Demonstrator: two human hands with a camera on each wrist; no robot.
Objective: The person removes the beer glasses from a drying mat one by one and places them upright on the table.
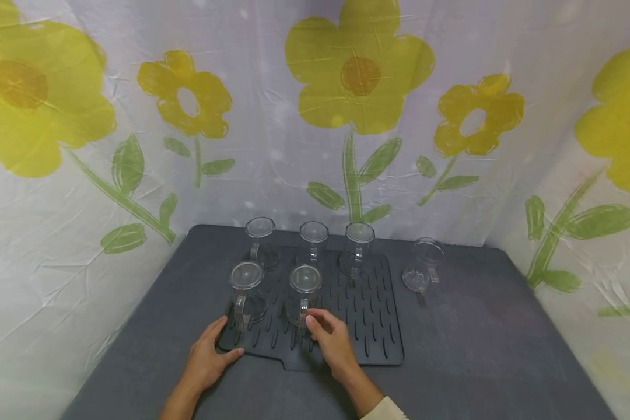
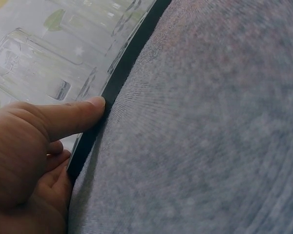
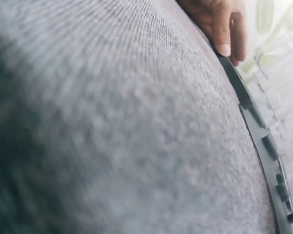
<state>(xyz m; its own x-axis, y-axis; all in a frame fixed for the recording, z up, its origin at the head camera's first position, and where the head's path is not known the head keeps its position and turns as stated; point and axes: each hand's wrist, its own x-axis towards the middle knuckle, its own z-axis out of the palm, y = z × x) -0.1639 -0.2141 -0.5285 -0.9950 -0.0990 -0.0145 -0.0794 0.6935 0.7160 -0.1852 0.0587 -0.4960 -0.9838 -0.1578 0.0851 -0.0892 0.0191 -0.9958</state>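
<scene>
Several clear glass mugs stand upside down in two rows on a dark ridged drying mat (image 1: 370, 326). At the middle of the front row, my right hand (image 1: 333, 344) pinches the handle of one glass mug (image 1: 304, 291) between thumb and fingers. My left hand (image 1: 205, 359) spans the mat's front left corner, thumb on the front edge and fingers along the left side. The left wrist view shows that thumb (image 2: 75, 117) pressed to the mat's edge. Beside the left hand is the front left mug (image 1: 248, 291). Most of the right hand is out of frame in the right wrist view.
Another glass mug (image 1: 425, 265) stands upright on the grey table (image 1: 478, 350), right of the mat. Three mugs form the back row, including the back left mug (image 1: 261, 242). A flower-printed curtain (image 1: 262, 146) closes off the back and sides.
</scene>
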